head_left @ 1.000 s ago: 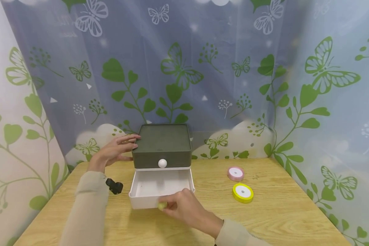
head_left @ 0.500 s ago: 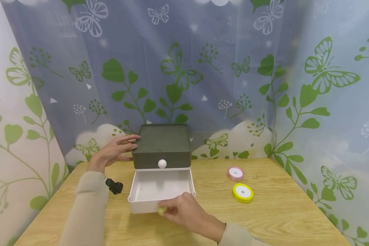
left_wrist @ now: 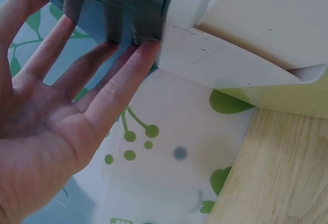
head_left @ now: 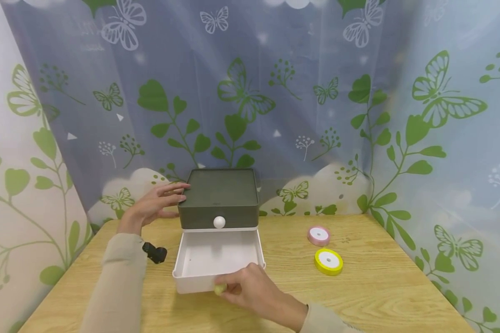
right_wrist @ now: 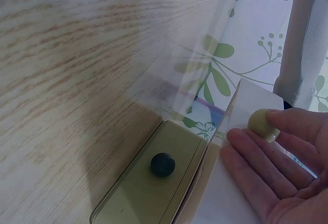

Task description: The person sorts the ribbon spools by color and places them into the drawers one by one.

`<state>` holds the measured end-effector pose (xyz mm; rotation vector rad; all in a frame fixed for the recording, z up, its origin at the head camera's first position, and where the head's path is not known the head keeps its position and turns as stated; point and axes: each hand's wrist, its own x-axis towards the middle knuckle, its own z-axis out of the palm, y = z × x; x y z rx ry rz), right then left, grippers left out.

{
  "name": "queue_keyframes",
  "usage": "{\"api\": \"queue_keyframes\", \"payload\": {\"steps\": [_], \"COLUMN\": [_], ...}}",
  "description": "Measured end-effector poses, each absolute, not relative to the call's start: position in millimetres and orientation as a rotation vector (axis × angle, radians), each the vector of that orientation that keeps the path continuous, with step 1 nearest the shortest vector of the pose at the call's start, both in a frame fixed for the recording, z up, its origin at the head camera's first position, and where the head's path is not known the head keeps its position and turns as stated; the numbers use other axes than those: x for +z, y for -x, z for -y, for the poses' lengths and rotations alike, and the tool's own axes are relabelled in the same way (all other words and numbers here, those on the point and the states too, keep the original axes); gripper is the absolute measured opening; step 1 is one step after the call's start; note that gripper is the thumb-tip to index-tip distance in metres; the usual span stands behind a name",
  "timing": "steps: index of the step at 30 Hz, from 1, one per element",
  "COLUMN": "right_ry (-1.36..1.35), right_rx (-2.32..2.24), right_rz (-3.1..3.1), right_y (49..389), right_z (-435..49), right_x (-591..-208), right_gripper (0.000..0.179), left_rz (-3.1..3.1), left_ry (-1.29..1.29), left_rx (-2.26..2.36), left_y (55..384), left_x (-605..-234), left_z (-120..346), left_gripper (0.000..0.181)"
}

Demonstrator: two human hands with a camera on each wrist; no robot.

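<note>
A small stacked drawer unit (head_left: 221, 187) has a dark green top tier with a white knob (head_left: 219, 222). Below that, a white drawer (head_left: 196, 284) is pulled well out toward me. My right hand (head_left: 254, 291) pinches its yellow-green round knob (right_wrist: 263, 124) between thumb and fingers. My left hand (head_left: 152, 206) rests its extended fingertips on the left side of the dark tier, as the left wrist view also shows. Under the white drawer, the right wrist view has an olive bottom drawer front (right_wrist: 138, 196) with a dark knob (right_wrist: 163, 165), hidden from the head view.
To the right on the wooden table (head_left: 383, 277) lie two ribbon spools, a pink one (head_left: 318, 235) and a yellow one (head_left: 328, 262). A small black device (head_left: 155, 253) sits by the left sleeve. Behind hangs a patterned curtain (head_left: 291, 111).
The white drawer has slid further out toward me, with my right hand drawing back on its knob. My left hand has stayed at the unit's side.
</note>
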<state>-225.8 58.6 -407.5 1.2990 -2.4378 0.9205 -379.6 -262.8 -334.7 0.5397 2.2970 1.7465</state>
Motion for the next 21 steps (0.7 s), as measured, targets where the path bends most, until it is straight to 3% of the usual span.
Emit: {"api": "queue_keyframes", "payload": {"steps": [21], "right_ry": [-1.308], "right_rx": [0.910], "right_rz": [2.435], "right_y": [220.0], "right_z": [-61.3], "right_x": [-406.7], "right_gripper": [0.018], "left_rz": [-2.328], "left_ry": [-0.529], "left_rx": [1.784], "left_y": [380.5], "left_x": [-340.1], "left_z": [261.2], "left_gripper": [0.060]}}
